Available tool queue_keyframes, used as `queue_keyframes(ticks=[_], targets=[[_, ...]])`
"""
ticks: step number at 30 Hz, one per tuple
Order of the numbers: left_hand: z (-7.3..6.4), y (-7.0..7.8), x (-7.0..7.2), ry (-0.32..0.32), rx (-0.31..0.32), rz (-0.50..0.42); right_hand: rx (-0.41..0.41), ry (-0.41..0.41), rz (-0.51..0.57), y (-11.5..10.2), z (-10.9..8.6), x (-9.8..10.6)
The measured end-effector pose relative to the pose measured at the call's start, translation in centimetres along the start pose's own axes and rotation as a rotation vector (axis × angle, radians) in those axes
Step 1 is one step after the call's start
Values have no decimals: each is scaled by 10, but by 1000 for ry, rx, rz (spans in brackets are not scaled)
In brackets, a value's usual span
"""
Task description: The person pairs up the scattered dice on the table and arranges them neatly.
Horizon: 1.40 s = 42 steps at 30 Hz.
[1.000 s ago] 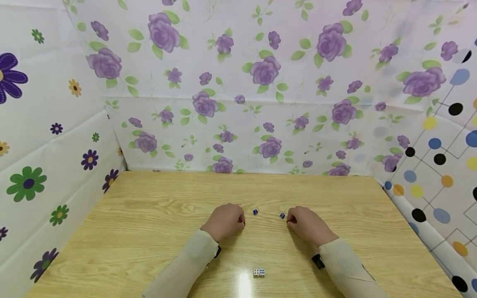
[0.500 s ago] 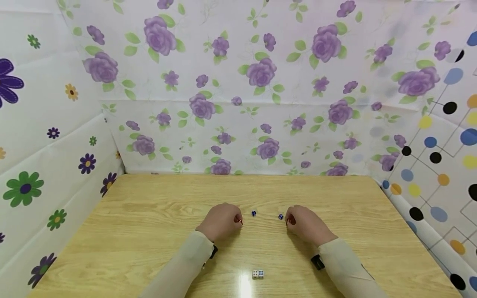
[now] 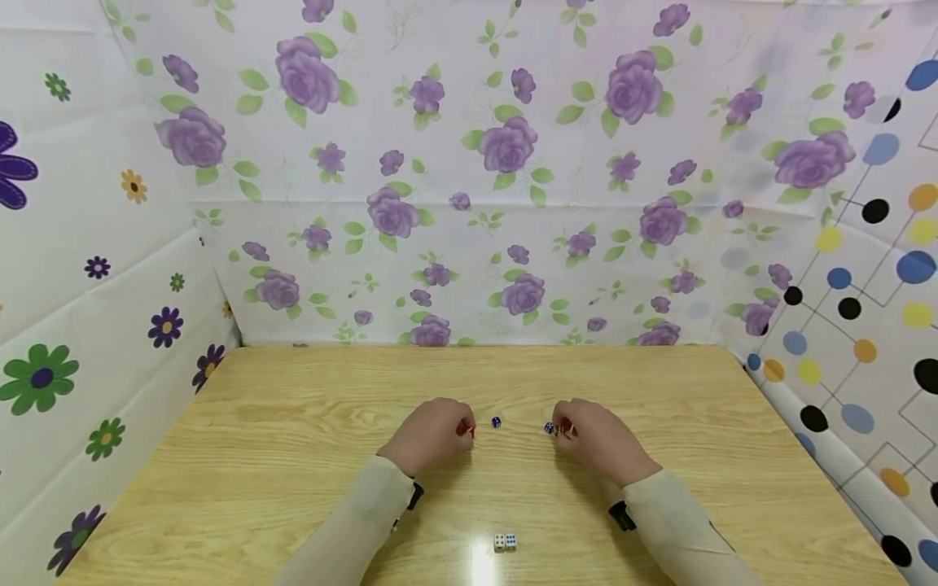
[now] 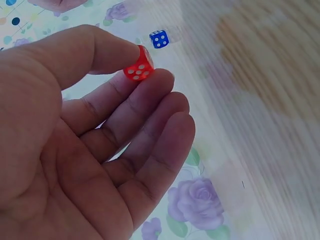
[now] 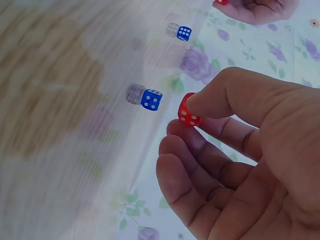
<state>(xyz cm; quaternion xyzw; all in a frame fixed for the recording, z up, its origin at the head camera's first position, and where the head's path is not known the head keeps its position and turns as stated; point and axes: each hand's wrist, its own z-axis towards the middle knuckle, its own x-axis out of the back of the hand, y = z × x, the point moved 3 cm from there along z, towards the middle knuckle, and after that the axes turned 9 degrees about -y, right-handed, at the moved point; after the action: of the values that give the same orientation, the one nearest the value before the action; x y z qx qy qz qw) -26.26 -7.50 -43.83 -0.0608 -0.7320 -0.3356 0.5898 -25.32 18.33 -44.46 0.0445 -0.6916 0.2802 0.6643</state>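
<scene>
Between thumb and fingers my left hand [image 3: 432,435] pinches a red die [image 4: 139,66] with white dots. My right hand [image 3: 602,439] likewise pinches a second red die [image 5: 189,111]. Two blue dice stand on the wooden table between the hands. The left blue die [image 3: 496,422] lies a short way right of my left fingertips. Right beside my right fingertips is the other blue die [image 3: 549,427], and the red die held there overlaps its edge in the head view.
Two white dice [image 3: 505,542] sit side by side near the front of the wooden table [image 3: 293,456]. Flowered cloth [image 3: 469,179] hangs behind the table, and dotted cloth [image 3: 850,325] stands along the right side.
My right hand has moved slightly left and up, bringing its red die next to the right blue die. My left hand has shifted only slightly; the whole view drifts a little.
</scene>
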Motion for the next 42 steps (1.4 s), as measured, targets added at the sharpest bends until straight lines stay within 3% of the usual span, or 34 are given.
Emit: queue_keyframes(ticks=[20,42], targets=[[1,-1,3,47,-5,42,-22,27,-40,-6,-3,3],[-1,2,6,43,-13,64,4,62,-60,-7,-1,3]])
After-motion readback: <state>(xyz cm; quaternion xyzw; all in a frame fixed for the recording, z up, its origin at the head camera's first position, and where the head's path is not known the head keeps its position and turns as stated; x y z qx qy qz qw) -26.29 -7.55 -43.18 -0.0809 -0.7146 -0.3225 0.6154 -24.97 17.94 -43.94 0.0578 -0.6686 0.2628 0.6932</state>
